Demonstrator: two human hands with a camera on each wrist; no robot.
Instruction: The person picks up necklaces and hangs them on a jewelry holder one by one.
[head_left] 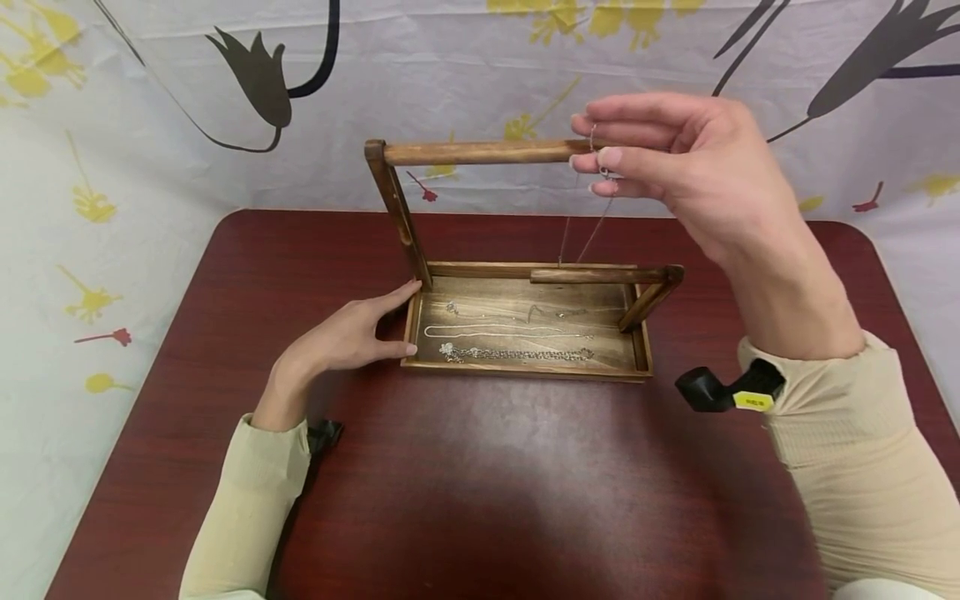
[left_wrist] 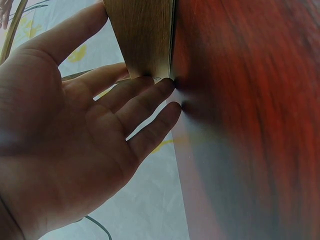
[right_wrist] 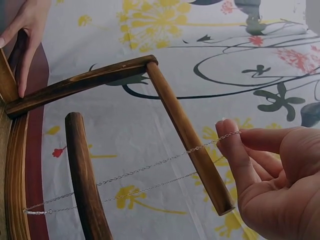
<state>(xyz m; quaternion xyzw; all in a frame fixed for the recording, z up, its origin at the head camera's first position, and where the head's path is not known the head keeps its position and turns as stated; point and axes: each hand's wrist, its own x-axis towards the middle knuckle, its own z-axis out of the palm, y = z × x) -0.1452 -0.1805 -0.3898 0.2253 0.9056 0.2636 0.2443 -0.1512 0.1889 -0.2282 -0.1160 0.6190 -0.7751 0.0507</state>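
Observation:
My left hand (head_left: 341,335) rests against the left end of a wooden jewelry stand (head_left: 525,374), thumb and fingers spread along its tray wall. In the left wrist view the fingers lie nearly straight, tips at the tray's end panel. Up beside the free end of the stand's tall bar (head_left: 480,152), my right hand (head_left: 708,154) pinches a thin silver necklace (right_wrist: 140,167) between thumb and fingers. Its chain hangs in a long loop, with a small bar-like pendant (right_wrist: 38,212) at the bottom. The right wrist view shows the chain overlapping both bars.
Inside the tray lie several silver chains, among them a plain one (head_left: 501,334) and a thicker one with a sparkling end (head_left: 517,355). A shorter bar (head_left: 585,275) juts left from the right post. The dark red table (head_left: 480,483) meets a flower-patterned cloth (head_left: 420,67) behind.

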